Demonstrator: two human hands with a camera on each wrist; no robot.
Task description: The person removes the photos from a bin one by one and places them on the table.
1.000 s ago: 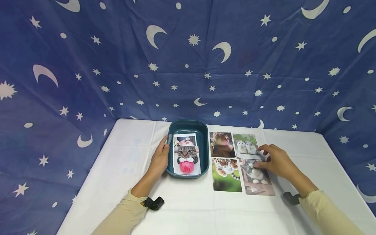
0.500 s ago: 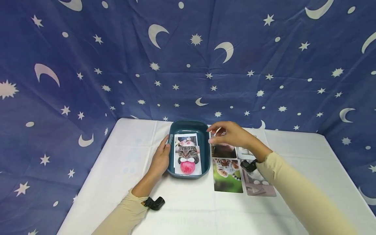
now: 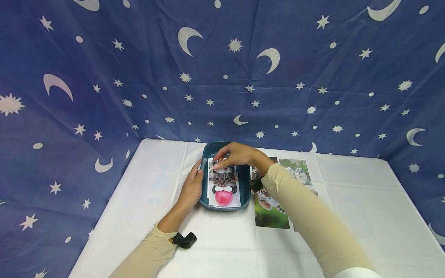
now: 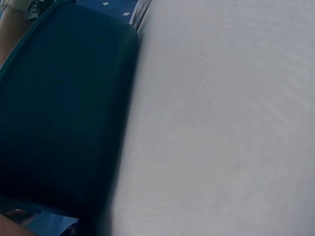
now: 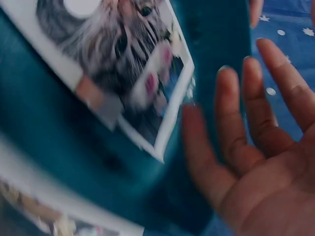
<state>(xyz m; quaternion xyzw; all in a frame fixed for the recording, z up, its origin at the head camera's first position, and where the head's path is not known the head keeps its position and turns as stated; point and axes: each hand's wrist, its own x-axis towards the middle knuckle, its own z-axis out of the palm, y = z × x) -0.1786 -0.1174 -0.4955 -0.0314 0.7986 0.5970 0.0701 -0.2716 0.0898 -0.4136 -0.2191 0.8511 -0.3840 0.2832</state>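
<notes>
In the head view, a dark teal bin (image 3: 245,193) holds overlapping photo cards; the top one is a cat card (image 3: 224,189) with a pink ball. My left hand (image 3: 191,189) lies against the bin's left outer side, its thumb by the rim. The bin's outer wall (image 4: 64,108) fills much of the left wrist view. My right hand (image 3: 236,154) hovers over the bin's back part, partly covering the flower-edged card (image 3: 211,166) under the cat card. In the right wrist view its fingers (image 5: 229,118) are extended and hold nothing.
Right of the bin lie a tiger cub card (image 3: 271,216) and a card with two small white animals (image 3: 301,173); my right arm hides parts of these and other cards. White cloth (image 3: 132,204) covers the table. A blue star-and-moon cloth (image 3: 215,58) hangs behind.
My right hand has moved left from the right-hand cards, across the row, to above the bin. My left hand and the bin keep their places.
</notes>
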